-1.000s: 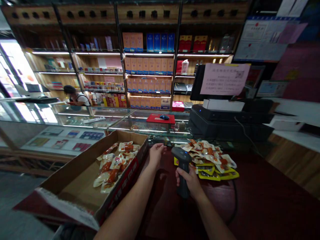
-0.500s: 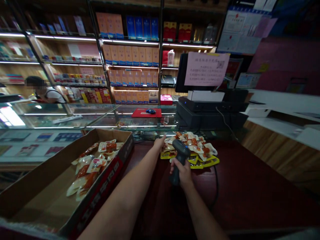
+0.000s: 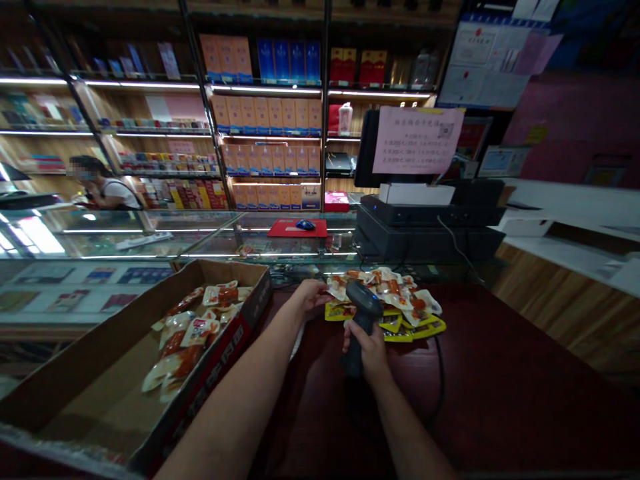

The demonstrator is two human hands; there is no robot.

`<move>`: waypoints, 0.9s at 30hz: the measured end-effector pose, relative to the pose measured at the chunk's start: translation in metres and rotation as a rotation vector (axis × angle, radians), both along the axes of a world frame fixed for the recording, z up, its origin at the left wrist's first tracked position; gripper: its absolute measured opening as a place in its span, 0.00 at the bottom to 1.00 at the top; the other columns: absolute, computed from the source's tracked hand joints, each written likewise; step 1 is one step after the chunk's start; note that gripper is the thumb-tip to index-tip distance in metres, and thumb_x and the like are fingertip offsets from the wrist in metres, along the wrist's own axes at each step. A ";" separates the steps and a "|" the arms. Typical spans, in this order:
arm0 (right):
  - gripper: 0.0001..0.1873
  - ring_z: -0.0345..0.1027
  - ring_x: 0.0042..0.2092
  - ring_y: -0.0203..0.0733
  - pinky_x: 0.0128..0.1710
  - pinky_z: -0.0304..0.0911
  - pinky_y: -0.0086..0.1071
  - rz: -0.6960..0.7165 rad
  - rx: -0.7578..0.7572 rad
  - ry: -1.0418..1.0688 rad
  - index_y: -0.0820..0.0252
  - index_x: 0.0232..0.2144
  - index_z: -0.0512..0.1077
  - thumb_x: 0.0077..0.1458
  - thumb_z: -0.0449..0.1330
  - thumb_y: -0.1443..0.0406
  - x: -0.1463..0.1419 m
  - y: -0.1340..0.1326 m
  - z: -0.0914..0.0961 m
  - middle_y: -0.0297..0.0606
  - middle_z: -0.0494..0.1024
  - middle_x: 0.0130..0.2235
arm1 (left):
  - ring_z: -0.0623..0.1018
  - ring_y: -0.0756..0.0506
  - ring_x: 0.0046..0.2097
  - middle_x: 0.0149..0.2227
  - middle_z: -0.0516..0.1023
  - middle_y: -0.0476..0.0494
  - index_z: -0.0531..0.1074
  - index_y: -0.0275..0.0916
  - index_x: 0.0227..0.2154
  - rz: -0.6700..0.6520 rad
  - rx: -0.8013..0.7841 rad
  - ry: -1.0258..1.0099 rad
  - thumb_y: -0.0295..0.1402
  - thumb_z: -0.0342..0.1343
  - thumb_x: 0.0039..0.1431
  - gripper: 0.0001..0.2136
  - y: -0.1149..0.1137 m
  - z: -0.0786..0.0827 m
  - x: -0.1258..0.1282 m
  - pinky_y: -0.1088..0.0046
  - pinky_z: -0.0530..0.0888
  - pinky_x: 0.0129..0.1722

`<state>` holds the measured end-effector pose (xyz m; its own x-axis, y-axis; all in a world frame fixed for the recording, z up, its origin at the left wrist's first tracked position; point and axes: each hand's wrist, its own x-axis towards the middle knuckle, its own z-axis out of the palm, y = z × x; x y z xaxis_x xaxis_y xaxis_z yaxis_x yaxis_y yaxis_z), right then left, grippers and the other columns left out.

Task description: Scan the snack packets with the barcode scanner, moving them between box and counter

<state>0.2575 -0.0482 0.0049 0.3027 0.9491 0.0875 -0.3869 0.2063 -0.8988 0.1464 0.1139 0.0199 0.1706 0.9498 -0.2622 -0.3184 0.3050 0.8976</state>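
Observation:
My right hand (image 3: 369, 346) is wrapped round the grip of a black barcode scanner (image 3: 361, 313), held upright above the dark red counter (image 3: 500, 387). Its head points toward a pile of snack packets (image 3: 400, 303), white-and-orange ones over yellow ones. My left hand (image 3: 311, 295) reaches to the pile's left edge, its fingers pinched on a white packet (image 3: 336, 288) there. A cardboard box (image 3: 100, 373) with more of the same packets (image 3: 193, 337) stands open to my left.
A black cash register with a monitor and a pink notice (image 3: 425, 213) stands behind the pile. Glass display counters (image 3: 150, 233) run to the left, with a red mouse pad and mouse (image 3: 299, 227). A person (image 3: 103, 187) sits behind them before product shelves (image 3: 270, 133).
My left hand went from the bare counter edge to the pile and closed on a white packet. The view shifted right. The scanner hand stayed put.

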 end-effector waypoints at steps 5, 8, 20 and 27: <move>0.21 0.61 0.15 0.32 0.13 0.62 0.28 0.020 0.001 -0.033 0.59 0.30 0.66 0.39 0.67 0.54 -0.001 0.001 -0.001 0.27 0.69 0.18 | 0.76 0.48 0.25 0.25 0.76 0.39 0.72 0.31 0.26 -0.120 -0.186 0.009 0.15 0.56 0.44 0.07 -0.024 -0.019 -0.042 0.77 0.74 0.25; 0.21 0.61 0.15 0.32 0.14 0.62 0.27 0.026 -0.025 -0.031 0.59 0.30 0.66 0.38 0.67 0.54 -0.002 0.000 0.000 0.27 0.69 0.18 | 0.78 0.45 0.27 0.29 0.77 0.37 0.72 0.31 0.31 -0.280 -0.295 -0.010 0.21 0.58 0.47 0.06 -0.029 -0.030 -0.053 0.73 0.76 0.26; 0.23 0.62 0.16 0.33 0.14 0.63 0.27 0.064 -0.035 -0.017 0.59 0.34 0.66 0.38 0.68 0.55 -0.003 0.000 -0.001 0.26 0.71 0.18 | 0.75 0.49 0.25 0.24 0.76 0.45 0.72 0.36 0.29 -0.121 -0.311 -0.009 0.28 0.64 0.45 0.07 -0.025 -0.026 -0.042 0.76 0.72 0.25; 0.23 0.62 0.16 0.32 0.14 0.64 0.26 0.252 -0.034 -0.052 0.60 0.37 0.65 0.41 0.67 0.56 -0.007 -0.004 -0.001 0.27 0.72 0.19 | 0.75 0.52 0.25 0.24 0.75 0.46 0.71 0.33 0.26 0.141 -0.180 -0.355 0.16 0.58 0.46 0.07 -0.054 -0.023 -0.054 0.78 0.74 0.28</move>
<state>0.2507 -0.0523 0.0041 0.0525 0.9966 0.0640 -0.3753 0.0791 -0.9235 0.0921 0.0597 -0.0035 0.1518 0.9147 -0.3746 -0.6478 0.3783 0.6612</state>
